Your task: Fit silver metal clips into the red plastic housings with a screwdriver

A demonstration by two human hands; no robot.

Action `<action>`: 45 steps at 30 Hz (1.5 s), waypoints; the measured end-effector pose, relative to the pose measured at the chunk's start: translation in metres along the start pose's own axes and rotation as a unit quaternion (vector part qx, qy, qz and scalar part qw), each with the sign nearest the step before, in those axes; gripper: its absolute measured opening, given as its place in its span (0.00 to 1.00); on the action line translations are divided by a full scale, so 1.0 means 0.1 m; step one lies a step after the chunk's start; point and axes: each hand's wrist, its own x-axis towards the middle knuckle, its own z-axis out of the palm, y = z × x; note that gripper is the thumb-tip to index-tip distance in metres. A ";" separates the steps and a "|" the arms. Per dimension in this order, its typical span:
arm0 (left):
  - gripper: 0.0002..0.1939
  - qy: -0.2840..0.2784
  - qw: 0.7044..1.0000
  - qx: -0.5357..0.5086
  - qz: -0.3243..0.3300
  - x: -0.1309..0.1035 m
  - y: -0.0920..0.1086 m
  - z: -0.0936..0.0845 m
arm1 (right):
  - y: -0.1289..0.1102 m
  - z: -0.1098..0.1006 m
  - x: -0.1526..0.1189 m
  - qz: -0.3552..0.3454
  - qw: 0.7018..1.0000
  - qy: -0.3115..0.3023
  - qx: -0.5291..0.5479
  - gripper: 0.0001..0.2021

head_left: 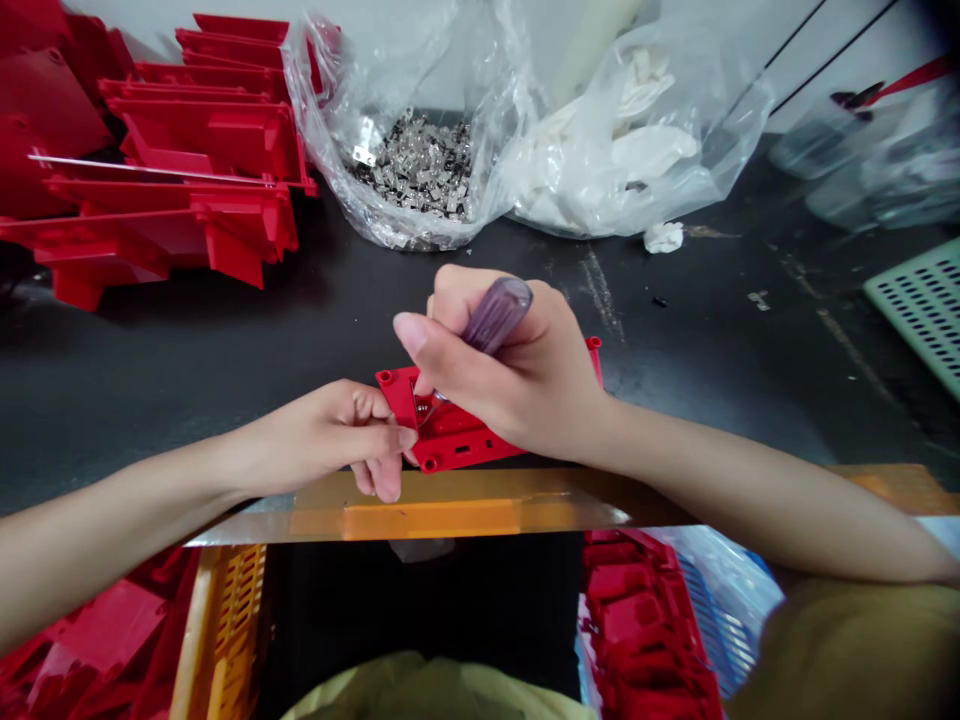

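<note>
Right hand grips a purple-handled screwdriver-like tool, slanted down toward the red plastic panel beneath it. Left hand, just apart from the right, pinches the panel's left end. Small metal brackets lie bagged beyond both hands.

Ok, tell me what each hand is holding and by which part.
The right hand grips a purple tool by its handle; the left hand holds the red plastic part by its left end, thumb near the corner.

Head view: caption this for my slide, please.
Right hand holds a purple-handled tool at a red plastic panel, left hand at one end, small metal parts bagged behind.
</note>
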 end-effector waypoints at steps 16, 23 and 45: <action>0.16 -0.006 1.000 -0.005 0.003 0.00 -0.02 -0.01 | 0.01 0.01 -0.02 0.018 0.999 -0.007 0.030 0.18; 0.14 -0.004 1.000 -0.019 0.004 0.00 -0.04 0.00 | -0.01 0.01 -0.01 0.012 0.995 -0.006 0.099 0.18; 0.13 -0.012 0.999 -0.036 0.013 0.00 -0.05 -0.02 | -0.04 0.00 -0.02 0.039 0.996 -0.013 0.076 0.18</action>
